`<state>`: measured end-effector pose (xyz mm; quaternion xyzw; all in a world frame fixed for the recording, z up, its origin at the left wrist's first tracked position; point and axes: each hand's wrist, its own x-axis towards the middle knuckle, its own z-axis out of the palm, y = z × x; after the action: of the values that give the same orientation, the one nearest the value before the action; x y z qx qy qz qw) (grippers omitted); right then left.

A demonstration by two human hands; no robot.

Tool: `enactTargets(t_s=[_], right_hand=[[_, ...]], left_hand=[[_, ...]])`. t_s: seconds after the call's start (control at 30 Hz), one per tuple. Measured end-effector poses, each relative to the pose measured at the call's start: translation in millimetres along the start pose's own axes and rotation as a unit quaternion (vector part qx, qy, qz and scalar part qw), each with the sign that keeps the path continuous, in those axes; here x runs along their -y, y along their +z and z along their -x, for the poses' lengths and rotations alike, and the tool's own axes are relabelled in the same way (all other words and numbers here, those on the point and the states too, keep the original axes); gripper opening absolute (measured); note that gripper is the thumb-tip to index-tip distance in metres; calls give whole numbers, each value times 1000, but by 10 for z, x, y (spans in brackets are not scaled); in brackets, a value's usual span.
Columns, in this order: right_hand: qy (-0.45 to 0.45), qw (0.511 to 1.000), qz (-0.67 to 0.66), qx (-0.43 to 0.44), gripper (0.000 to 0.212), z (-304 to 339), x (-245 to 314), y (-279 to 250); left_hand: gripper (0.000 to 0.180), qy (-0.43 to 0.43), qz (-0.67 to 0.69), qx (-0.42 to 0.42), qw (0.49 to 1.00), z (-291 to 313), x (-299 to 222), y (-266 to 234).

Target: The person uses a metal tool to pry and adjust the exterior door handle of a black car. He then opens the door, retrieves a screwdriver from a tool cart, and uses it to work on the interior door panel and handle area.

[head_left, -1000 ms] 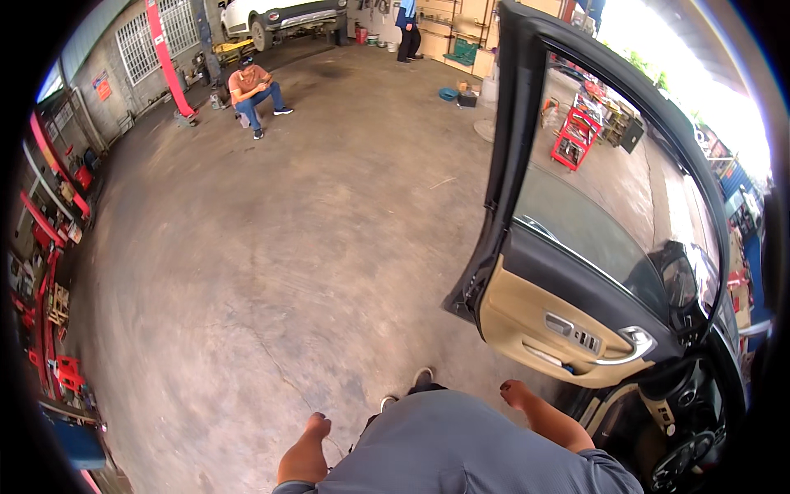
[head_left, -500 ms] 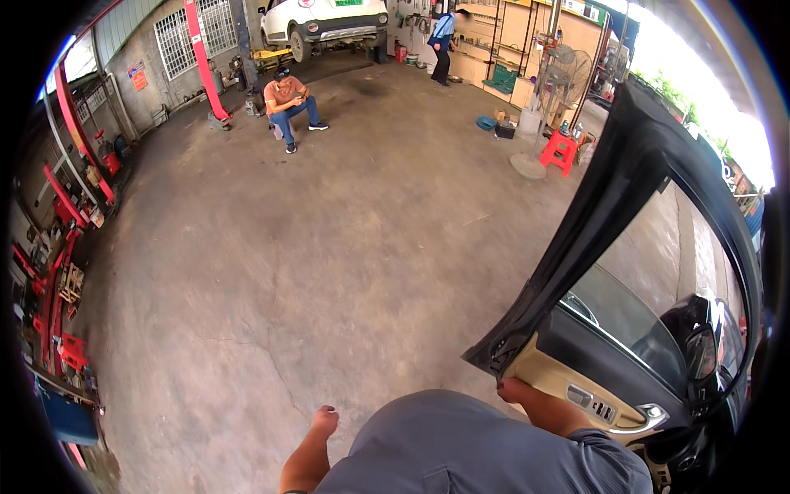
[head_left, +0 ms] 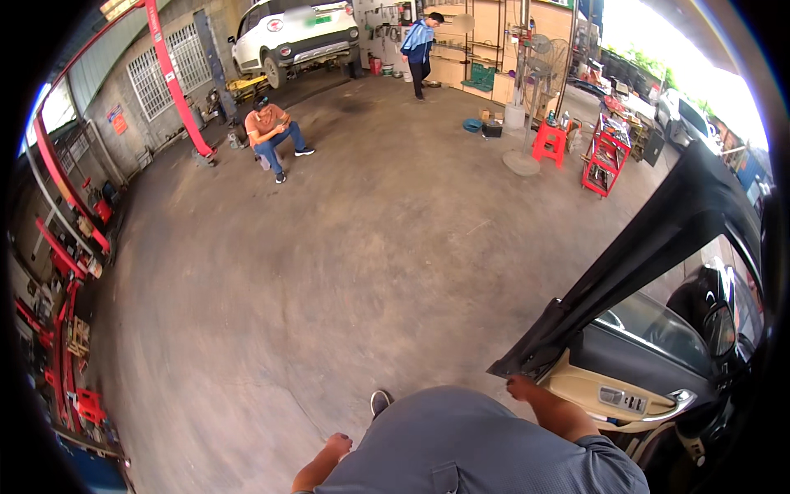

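Observation:
My right hand (head_left: 521,388) is at the trailing edge of an open black car door (head_left: 568,329), fingers curled against that edge. Beige trim (head_left: 576,383) lines the inner panel, with a group of window switches (head_left: 623,399) and a silver pull handle (head_left: 680,403). The window glass (head_left: 658,317) is partly lowered, and the side mirror (head_left: 722,329) shows beyond it. My left hand (head_left: 338,445) hangs low beside my body, away from the door. Its fingers are curled in; whatever they may hold is hidden.
Concrete floor (head_left: 329,272) spreads ahead. A person (head_left: 276,136) sits at the far left; another (head_left: 420,53) stands by the shelves. A white car (head_left: 296,37) is raised behind. Red stool (head_left: 550,144), tool cart (head_left: 606,160) and fan (head_left: 539,66) stand right.
The door's frame has shifted rightward and lower in view, my right hand still at its edge. The view has turned; the red cart and my shoe now show. My left hand sits lower.

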<state>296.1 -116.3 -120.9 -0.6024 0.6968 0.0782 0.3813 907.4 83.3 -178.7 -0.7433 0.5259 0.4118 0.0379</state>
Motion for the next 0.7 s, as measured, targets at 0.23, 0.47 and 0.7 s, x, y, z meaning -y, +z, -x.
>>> enactTargets(t_s=[0.23, 0.47, 0.7], right_hand=[[-148, 879, 450, 42, 18, -294, -365, 396], [50, 997, -50, 3, 31, -282, 1251, 319], [-26, 999, 40, -7, 35, -1040, 1416, -488]], left_hand=[[35, -71, 179, -89, 977, -998, 213, -1622], [38, 40, -43, -127, 990, -1818, 1041, -2197], [31, 57, -54, 57, 995, -2322, 383, -1582]])
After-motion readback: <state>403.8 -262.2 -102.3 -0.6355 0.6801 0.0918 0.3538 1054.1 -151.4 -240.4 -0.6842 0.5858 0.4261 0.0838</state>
